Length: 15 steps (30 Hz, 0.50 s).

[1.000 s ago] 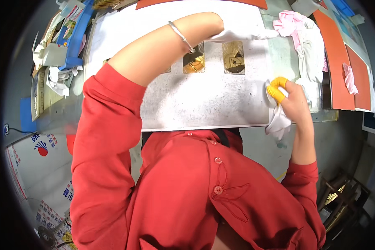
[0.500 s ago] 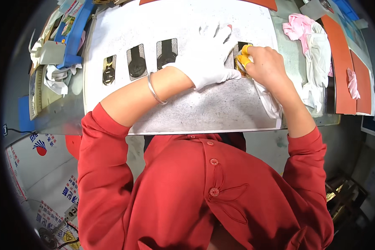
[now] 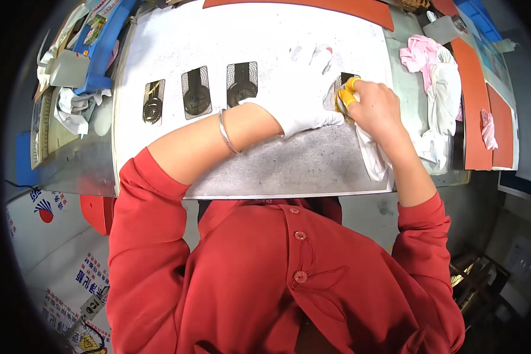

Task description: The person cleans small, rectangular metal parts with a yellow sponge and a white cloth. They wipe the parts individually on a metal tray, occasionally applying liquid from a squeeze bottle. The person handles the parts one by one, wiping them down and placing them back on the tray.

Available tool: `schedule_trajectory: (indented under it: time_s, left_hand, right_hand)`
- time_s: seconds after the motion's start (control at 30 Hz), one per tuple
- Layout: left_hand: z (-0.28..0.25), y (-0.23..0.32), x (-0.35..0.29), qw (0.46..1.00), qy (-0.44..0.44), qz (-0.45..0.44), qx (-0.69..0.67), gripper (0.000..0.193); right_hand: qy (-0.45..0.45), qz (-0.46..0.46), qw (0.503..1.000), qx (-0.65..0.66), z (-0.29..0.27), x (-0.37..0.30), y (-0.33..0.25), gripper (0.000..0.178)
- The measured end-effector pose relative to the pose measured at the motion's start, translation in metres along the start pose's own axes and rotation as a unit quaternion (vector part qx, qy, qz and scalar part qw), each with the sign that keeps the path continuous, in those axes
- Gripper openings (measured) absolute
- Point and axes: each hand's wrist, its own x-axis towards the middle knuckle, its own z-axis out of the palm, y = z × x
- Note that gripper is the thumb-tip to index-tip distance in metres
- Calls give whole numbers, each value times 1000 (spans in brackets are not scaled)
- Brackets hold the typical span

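My left hand (image 3: 301, 97), in a white glove, lies stretched out on the white sheet (image 3: 312, 168), its thumb pointing toward a small dark metal-looking plate (image 3: 347, 77). Over that plate bends my right hand (image 3: 376, 105), bare except for yellow finger cots (image 3: 347, 97). Its fingers are pinched on a white cloth (image 3: 371, 154) that hangs down toward the sheet's near edge. The hand and cloth hide much of the plate. Left of my glove lie similar dark plates with mesh-like sides and round ends: one (image 3: 242, 79) by my wrist, another (image 3: 196, 93), and a narrower one (image 3: 153, 103).
Pink cloth (image 3: 420, 54) and white cloth (image 3: 443, 106) lie crumpled at the right, beside orange-brown mats (image 3: 473, 100). A blue bin (image 3: 103, 56) and crumpled white cloth (image 3: 76, 109) occupy the left. Another orange-brown mat (image 3: 312, 9) runs along the far edge.
The whole view has shifted slightly. Both hands stay around the same plate, with the right hand's cloth still on it; the other plates remain in their row.
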Motion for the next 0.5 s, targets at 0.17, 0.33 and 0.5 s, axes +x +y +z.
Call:
schedule_trajectory:
  time_s: [0.17,0.33,0.5]
  left_hand:
    - [9,-2,-3,999,-8,-18,-27,83]
    - [-1,6,-3,999,-50,-7,10,81]
    - [-15,1,10,996,-92,2,-4,74]
  right_hand:
    - [-19,17,1000,-16,0,-5,0,18]
    - [-30,7,999,-20,-2,-3,-1,14]
    - [99,12,993,67,-11,-4,22,22]
